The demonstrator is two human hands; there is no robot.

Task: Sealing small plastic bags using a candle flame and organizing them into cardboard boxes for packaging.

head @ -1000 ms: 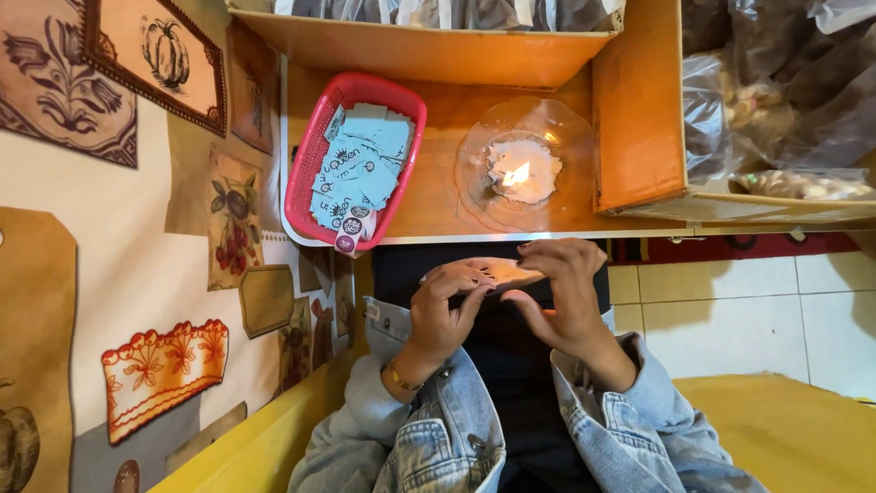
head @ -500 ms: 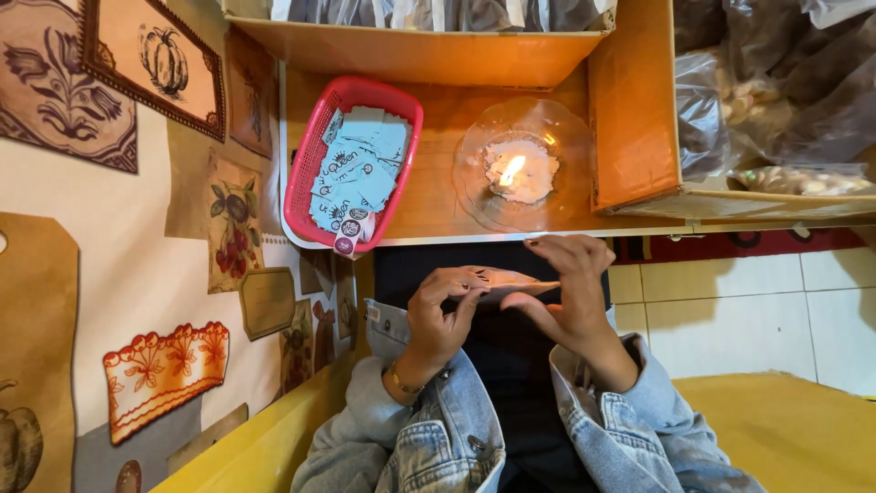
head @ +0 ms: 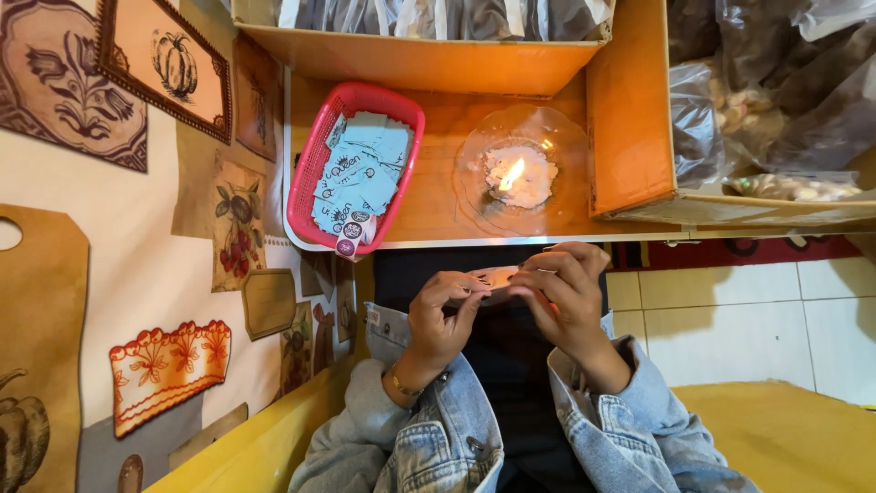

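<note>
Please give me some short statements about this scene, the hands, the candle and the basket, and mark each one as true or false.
1. Both hands, the left hand and the right hand, hold one small flat clear plastic packet between them. True.
2. The white candle in the clear glass dish is out. False: a flame burns on it.
3. The red plastic basket holds pale blue paper labels. True.
4. The basket stands to the right of the glass dish. False: it stands to its left on the orange wooden shelf.
5. The person wears a blue denim jacket. True.
6. The left wrist is bare. False: it wears a thin gold bracelet.
</note>
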